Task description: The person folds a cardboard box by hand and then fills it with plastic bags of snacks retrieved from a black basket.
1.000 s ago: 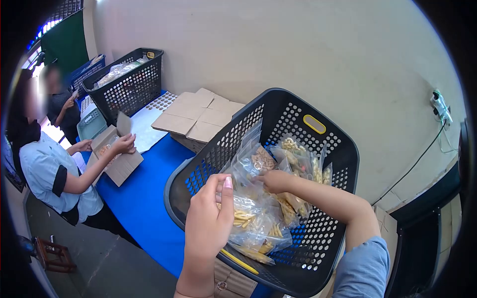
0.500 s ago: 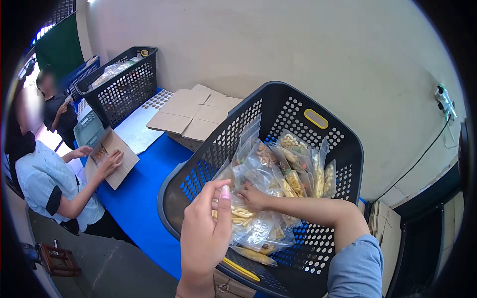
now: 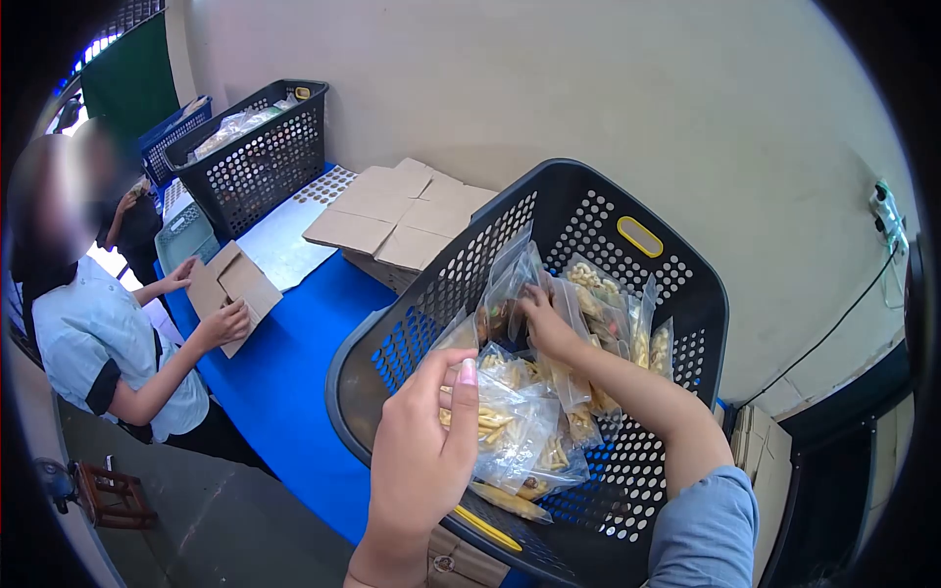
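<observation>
A large black plastic basket (image 3: 348,382) holds several clear zip bags of yellow and brown snack pieces. My right hand (image 3: 551,325) reaches in among the upright bags, its fingertips bent around the top of a clear bag with brown contents (image 3: 493,319). Part of that grip is hidden behind the plastic. Over the basket's near left side is my left hand (image 3: 426,431), its fingers curled toward the thumb; whatever they may hold is hidden. Just right of it lie clear bags of yellow stick-shaped snacks (image 3: 495,426).
A stack of flattened cardboard boxes (image 3: 397,211) sits on the blue table (image 3: 284,367) beyond the basket. Farther back stands another black basket (image 3: 260,162) of bags. At left, a co-worker (image 3: 118,343) handles a cardboard box (image 3: 235,294). A power strip (image 3: 887,216) hangs on the wall.
My right hand has moved farther into the basket, toward the back, and bags around it have shifted. My left hand is nearly unmoved. The co-worker's cardboard box has its flaps folded over.
</observation>
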A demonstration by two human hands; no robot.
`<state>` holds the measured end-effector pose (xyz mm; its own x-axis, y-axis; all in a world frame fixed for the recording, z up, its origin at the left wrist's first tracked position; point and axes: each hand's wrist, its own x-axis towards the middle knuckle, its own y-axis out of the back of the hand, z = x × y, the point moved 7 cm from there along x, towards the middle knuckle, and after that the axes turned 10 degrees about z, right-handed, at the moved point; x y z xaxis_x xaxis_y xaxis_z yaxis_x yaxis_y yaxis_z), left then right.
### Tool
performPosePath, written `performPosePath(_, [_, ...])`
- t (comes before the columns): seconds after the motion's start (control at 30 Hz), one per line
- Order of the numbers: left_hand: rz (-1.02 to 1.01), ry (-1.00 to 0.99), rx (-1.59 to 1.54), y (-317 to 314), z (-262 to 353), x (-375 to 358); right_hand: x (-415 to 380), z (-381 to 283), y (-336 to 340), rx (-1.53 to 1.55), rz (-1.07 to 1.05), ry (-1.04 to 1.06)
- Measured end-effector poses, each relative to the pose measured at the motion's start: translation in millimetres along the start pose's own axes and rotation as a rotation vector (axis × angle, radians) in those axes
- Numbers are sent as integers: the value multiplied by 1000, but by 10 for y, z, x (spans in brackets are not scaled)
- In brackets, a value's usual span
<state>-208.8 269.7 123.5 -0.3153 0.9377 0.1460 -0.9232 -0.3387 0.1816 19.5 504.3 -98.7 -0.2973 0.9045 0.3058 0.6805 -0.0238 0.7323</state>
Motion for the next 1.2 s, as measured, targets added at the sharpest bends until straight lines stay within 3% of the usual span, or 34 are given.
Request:
performPosePath(0.07, [5, -15, -6, -7, -23, 4, -126, -275, -9, -766, -124, 416])
performPosePath(0.27, [11, -33, -4, 2, -3, 13, -143, -194, -67, -1092, -227, 503])
performPosePath(0.4, [15, -60, -7, -1, -1, 3, -144, -67, -87, -1168, -338, 427])
performPosePath(0.47, [16, -49, -2, 7, -1, 2, -232, -58, -137, -940, -376, 678])
performPosePath(0.6, [0, -10, -26, 11, 13, 5, -360, -43, -189, -971, -599, 762])
performPosePath(0.8, [-7, -27, -13, -3, 16, 1, -340, 43, -239, -1150, -483, 708])
performPosePath(0.97, [0, -9, -26, 8, -3, 4, -354, -321, -137, -1134, -445, 890])
performPosePath(1.1, [2, -15, -10, 4, -17, 9, -205, -363, -5, -1087, -436, 889])
performPosePath(1.17, [10, -11, 1, 12, -27, 24, 48, -420, 204, -1154, -383, 773])
performPosePath(1.2, [18, -2, 11, 19, -40, 24, 161, -522, 415, -1057, -233, 753])
